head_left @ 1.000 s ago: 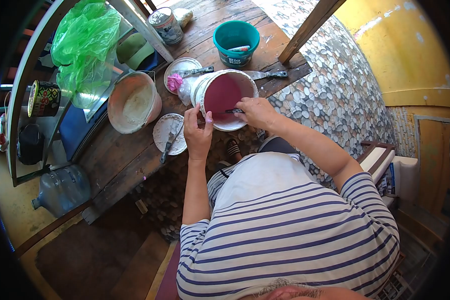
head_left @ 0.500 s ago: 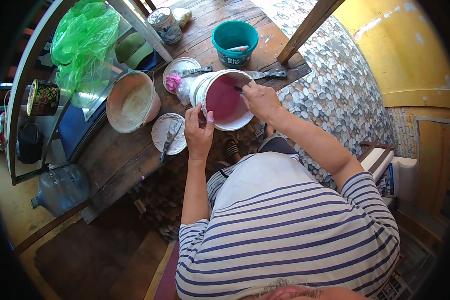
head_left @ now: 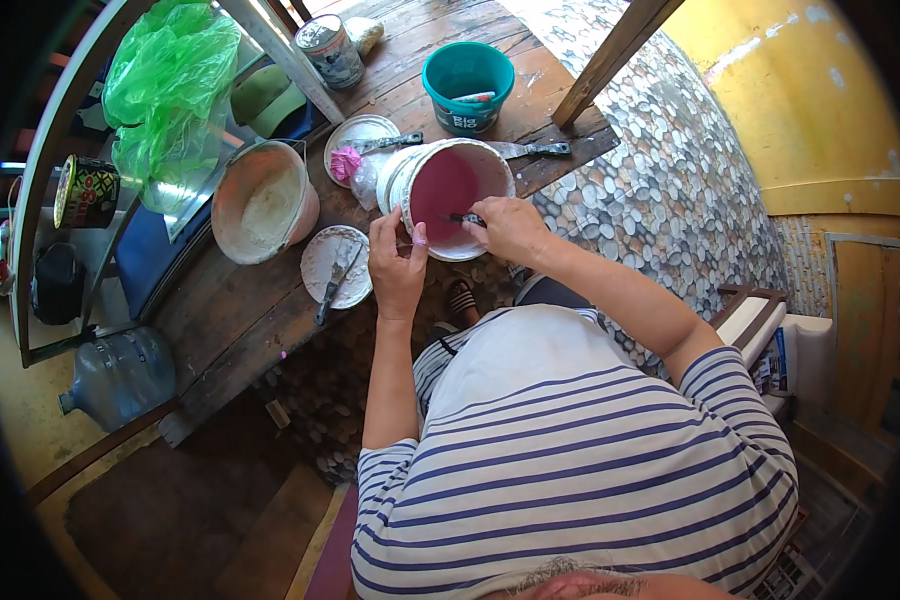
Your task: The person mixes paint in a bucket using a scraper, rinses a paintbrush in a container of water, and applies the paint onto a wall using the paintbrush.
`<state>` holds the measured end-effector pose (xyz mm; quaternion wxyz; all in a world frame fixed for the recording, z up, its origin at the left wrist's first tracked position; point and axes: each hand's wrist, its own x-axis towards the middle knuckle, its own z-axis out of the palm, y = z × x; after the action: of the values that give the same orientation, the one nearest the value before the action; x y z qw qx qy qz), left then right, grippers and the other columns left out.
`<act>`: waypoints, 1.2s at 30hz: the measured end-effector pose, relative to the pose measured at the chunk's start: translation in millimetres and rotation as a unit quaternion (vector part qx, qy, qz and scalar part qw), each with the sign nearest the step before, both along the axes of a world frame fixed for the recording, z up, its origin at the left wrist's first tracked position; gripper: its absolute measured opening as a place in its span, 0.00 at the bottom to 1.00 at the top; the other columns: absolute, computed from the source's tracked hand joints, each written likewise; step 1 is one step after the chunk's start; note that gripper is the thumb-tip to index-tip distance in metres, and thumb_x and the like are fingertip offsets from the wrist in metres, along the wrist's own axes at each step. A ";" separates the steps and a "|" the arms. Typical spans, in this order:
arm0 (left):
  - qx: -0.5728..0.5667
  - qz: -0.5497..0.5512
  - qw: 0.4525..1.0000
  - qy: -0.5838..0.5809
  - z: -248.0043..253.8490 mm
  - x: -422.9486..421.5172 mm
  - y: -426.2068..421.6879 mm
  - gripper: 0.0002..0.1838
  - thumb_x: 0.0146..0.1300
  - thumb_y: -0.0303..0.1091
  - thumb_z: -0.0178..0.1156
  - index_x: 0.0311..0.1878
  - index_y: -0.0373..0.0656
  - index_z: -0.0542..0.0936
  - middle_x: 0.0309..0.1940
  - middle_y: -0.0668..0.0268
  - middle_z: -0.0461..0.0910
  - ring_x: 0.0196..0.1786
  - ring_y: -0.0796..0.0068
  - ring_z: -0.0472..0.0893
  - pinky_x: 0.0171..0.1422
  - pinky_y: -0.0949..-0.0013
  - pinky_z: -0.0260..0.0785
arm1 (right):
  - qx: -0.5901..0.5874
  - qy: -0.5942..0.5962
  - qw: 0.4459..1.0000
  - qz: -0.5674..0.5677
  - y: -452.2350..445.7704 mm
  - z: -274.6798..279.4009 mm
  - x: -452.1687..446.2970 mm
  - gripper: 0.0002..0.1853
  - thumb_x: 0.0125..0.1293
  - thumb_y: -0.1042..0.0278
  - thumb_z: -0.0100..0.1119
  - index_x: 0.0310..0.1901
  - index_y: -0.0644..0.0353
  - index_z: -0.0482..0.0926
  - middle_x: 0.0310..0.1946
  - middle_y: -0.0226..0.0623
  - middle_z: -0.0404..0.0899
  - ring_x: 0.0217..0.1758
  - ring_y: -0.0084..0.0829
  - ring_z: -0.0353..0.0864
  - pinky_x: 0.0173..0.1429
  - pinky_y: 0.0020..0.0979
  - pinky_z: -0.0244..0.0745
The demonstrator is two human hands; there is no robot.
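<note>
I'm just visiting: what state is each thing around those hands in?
White bucket, open, tilted, pink inside.
Left hand, holding that bucket's rim.
Right hand, gripping a dark tool at the bucket's mouth.
Teal bucket, upright, open, something inside.
Pinkish bucket, open, whitish residue inside.
Near lid, white-smeared, knife across it.
Green bag, crumpled.
Clear jug, on its side.

White bucket (head_left: 394,180), upper ctr of frame, tilted w/ round mouth facing the viewer. Pink mix (head_left: 440,188) inside, approx. even in colour; inner wall paler on pic's R side. Small tool (head_left: 461,218) w/ dark handle at the mouth's lower part, tip unclear.
</note>
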<state>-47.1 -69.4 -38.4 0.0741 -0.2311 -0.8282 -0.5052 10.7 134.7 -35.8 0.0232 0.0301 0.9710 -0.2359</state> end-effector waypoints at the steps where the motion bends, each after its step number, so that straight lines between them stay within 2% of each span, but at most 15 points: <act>1: 0.004 -0.001 1.000 0.000 -0.9 -0.5 -0.6 0.20 0.68 0.32 0.68 0.59 0.32 0.79 0.46 0.59 0.79 0.45 0.66 0.80 0.51 0.67 0.74 | -0.002 0.031 1.000 -0.005 2.5 -1.6 -1.4 0.16 0.71 0.55 0.59 0.42 0.61 0.85 0.39 0.45 0.85 0.44 0.46 0.87 0.48 0.45 0.82; 4: 0.004 0.009 1.000 -0.021 -1.2 -0.4 -3.5 0.20 0.68 0.32 0.67 0.59 0.33 0.79 0.46 0.60 0.79 0.44 0.67 0.80 0.50 0.67 0.74 | 0.052 0.055 0.997 -0.026 8.3 11.5 -13.1 0.14 0.71 0.57 0.59 0.42 0.60 0.83 0.38 0.43 0.84 0.42 0.45 0.87 0.45 0.43 0.83; 8: 0.003 -0.001 1.000 -0.009 -7.0 -5.3 -6.4 0.20 0.68 0.32 0.67 0.59 0.33 0.79 0.46 0.60 0.79 0.43 0.68 0.80 0.50 0.67 0.74 | 0.099 0.084 0.991 -0.021 5.4 0.6 -21.1 0.11 0.71 0.59 0.59 0.40 0.58 0.82 0.36 0.41 0.82 0.40 0.44 0.87 0.43 0.41 0.83; 13: -0.002 0.002 1.000 0.010 -6.8 -8.1 -4.9 0.20 0.69 0.33 0.67 0.59 0.33 0.79 0.45 0.59 0.79 0.43 0.67 0.80 0.50 0.67 0.74 | 0.082 0.068 0.991 0.082 -9.6 -7.0 -2.8 0.08 0.69 0.62 0.60 0.38 0.58 0.80 0.36 0.40 0.82 0.40 0.42 0.87 0.42 0.42 0.83; 20: -0.003 -0.005 1.000 0.007 -3.0 -10.0 -5.2 0.19 0.68 0.33 0.67 0.58 0.33 0.79 0.46 0.58 0.80 0.47 0.62 0.80 0.55 0.63 0.73 | 0.114 0.114 0.987 0.001 -3.6 2.6 -29.4 0.07 0.68 0.64 0.60 0.39 0.58 0.81 0.34 0.39 0.81 0.39 0.39 0.86 0.41 0.38 0.83; 22: -0.008 -0.008 1.000 0.010 -2.6 -11.2 -5.7 0.19 0.68 0.33 0.67 0.58 0.33 0.79 0.47 0.58 0.80 0.48 0.61 0.80 0.56 0.62 0.72 | 0.146 0.135 0.978 0.058 -5.8 -7.6 -34.2 0.05 0.66 0.67 0.59 0.39 0.57 0.81 0.35 0.38 0.80 0.38 0.38 0.86 0.40 0.36 0.83; 23: -0.009 -0.008 1.000 0.011 -2.2 -12.1 -5.8 0.19 0.68 0.33 0.67 0.58 0.33 0.79 0.47 0.58 0.80 0.48 0.61 0.80 0.56 0.62 0.72 | 0.145 0.135 0.978 0.057 -7.7 -7.0 -31.8 0.05 0.66 0.67 0.59 0.39 0.57 0.81 0.35 0.38 0.80 0.38 0.38 0.86 0.40 0.36 0.83; 25: -0.009 -0.004 1.000 0.010 -2.3 -12.2 -6.3 0.19 0.68 0.33 0.67 0.58 0.33 0.79 0.46 0.58 0.80 0.48 0.62 0.80 0.56 0.63 0.72 | 0.133 0.133 0.973 0.133 -13.4 -6.2 -20.6 0.04 0.63 0.70 0.59 0.38 0.57 0.80 0.34 0.37 0.80 0.37 0.37 0.86 0.39 0.37 0.84; 27: -0.006 -0.001 1.000 -0.009 -3.1 -12.9 -8.2 0.19 0.68 0.32 0.67 0.58 0.32 0.79 0.46 0.58 0.79 0.48 0.61 0.80 0.56 0.63 0.72 | 0.119 0.131 0.974 0.138 -12.5 -3.0 -19.5 0.04 0.62 0.71 0.59 0.38 0.56 0.81 0.34 0.36 0.79 0.38 0.36 0.86 0.39 0.37 0.84; 29: -0.002 -0.003 1.000 -0.028 -3.2 -12.7 -9.1 0.19 0.68 0.32 0.67 0.58 0.32 0.79 0.46 0.58 0.79 0.48 0.61 0.80 0.56 0.63 0.72 | 0.131 0.138 0.978 0.084 -8.0 0.1 -23.9 0.04 0.62 0.71 0.59 0.38 0.56 0.81 0.34 0.36 0.79 0.38 0.35 0.86 0.39 0.36 0.84; 31: 0.009 -0.004 0.999 -0.043 -1.9 -11.5 -9.1 0.19 0.68 0.32 0.67 0.58 0.32 0.79 0.46 0.58 0.79 0.48 0.61 0.80 0.56 0.63 0.72 | 0.140 0.152 0.975 0.076 -4.5 0.9 -37.5 0.05 0.62 0.71 0.59 0.38 0.56 0.81 0.34 0.36 0.79 0.38 0.35 0.86 0.39 0.36 0.84; 33: 0.001 -0.006 1.000 -0.021 -1.5 -12.0 -7.9 0.19 0.68 0.32 0.67 0.58 0.32 0.79 0.46 0.58 0.79 0.48 0.61 0.80 0.56 0.63 0.72 | 0.149 0.166 0.972 0.069 -6.5 1.0 -41.0 0.05 0.62 0.71 0.59 0.39 0.57 0.81 0.34 0.36 0.79 0.38 0.35 0.86 0.39 0.36 0.84; 35: -0.006 -0.006 1.000 0.001 -0.4 -13.6 -6.7 0.19 0.68 0.32 0.67 0.58 0.32 0.79 0.46 0.57 0.79 0.48 0.61 0.80 0.56 0.63 0.72 | 0.169 0.170 0.960 0.142 -12.3 0.9 -37.6 0.07 0.62 0.71 0.58 0.40 0.58 0.81 0.35 0.36 0.79 0.39 0.35 0.85 0.38 0.36 0.84; 36: -0.009 -0.005 1.000 0.004 0.5 -13.6 -5.9 0.19 0.68 0.32 0.67 0.58 0.32 0.79 0.46 0.57 0.79 0.48 0.61 0.80 0.56 0.63 0.72 | 0.170 0.169 0.960 0.144 -13.6 -1.9 -33.1 0.07 0.62 0.71 0.58 0.40 0.58 0.81 0.35 0.36 0.79 0.39 0.35 0.85 0.38 0.36 0.84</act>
<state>-60.6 -75.4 -37.9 0.0729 -0.2382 -0.8310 -0.4974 -22.4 121.2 -37.7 -0.1133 -0.1469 0.9806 -0.0636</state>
